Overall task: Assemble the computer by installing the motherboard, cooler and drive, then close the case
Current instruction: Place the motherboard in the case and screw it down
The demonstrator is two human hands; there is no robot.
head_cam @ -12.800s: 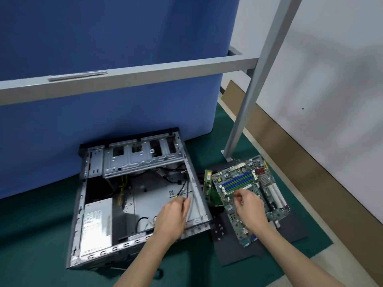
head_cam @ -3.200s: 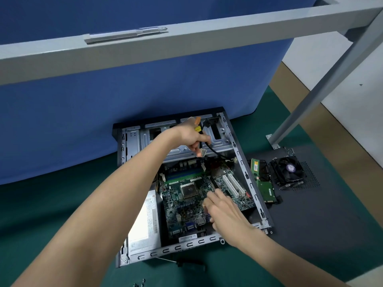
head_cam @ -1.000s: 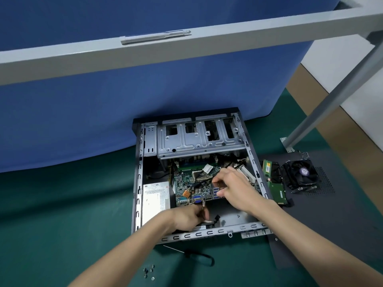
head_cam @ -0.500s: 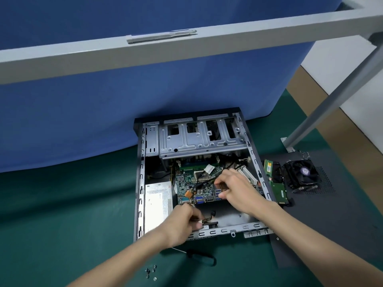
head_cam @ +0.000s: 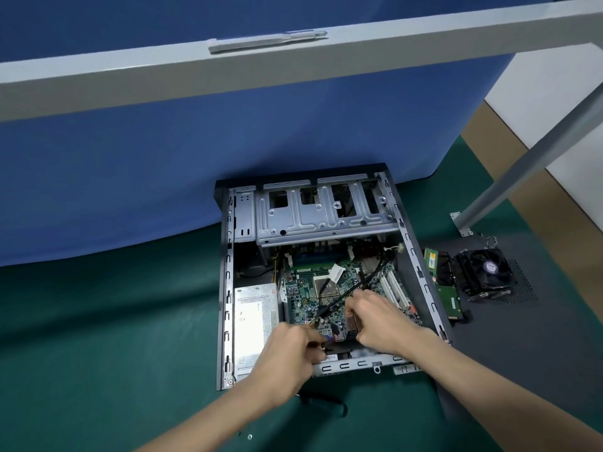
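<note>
The fingers [head_cam: 314, 338] of the left hand [head_cam: 287, 355] are curled and pinch a dark cable end [head_cam: 323, 346] just inside the near wall of the case [head_cam: 227, 288]. The fingers [head_cam: 356, 305] of the right hand [head_cam: 381, 324] are bent down onto the near part of the motherboard [head_cam: 306, 288]. I cannot tell whether they grip anything there or only press.

The motherboard lies flat in the case: a green board with a square metal socket in the middle and pale slots on its right. A black cable [head_cam: 368, 278] crosses it slantwise from the far right corner toward the hands. The silver power supply [head_cam: 253, 321] sits to its left, and the grey drive cage [head_cam: 313, 213] covers its far edge.

The case lies open on its side on the green mat [head_cam: 98, 321]. To its right, on a dark panel [head_cam: 522, 324], lie a memory stick [head_cam: 430, 259], a green board [head_cam: 449, 298] and the black cooler [head_cam: 484, 272] with its fan facing up.

Both hands hide the board's near edge. The cable end is blurred. The left forearm covers part of a dark screwdriver [head_cam: 326, 404] in front of the case.
</note>
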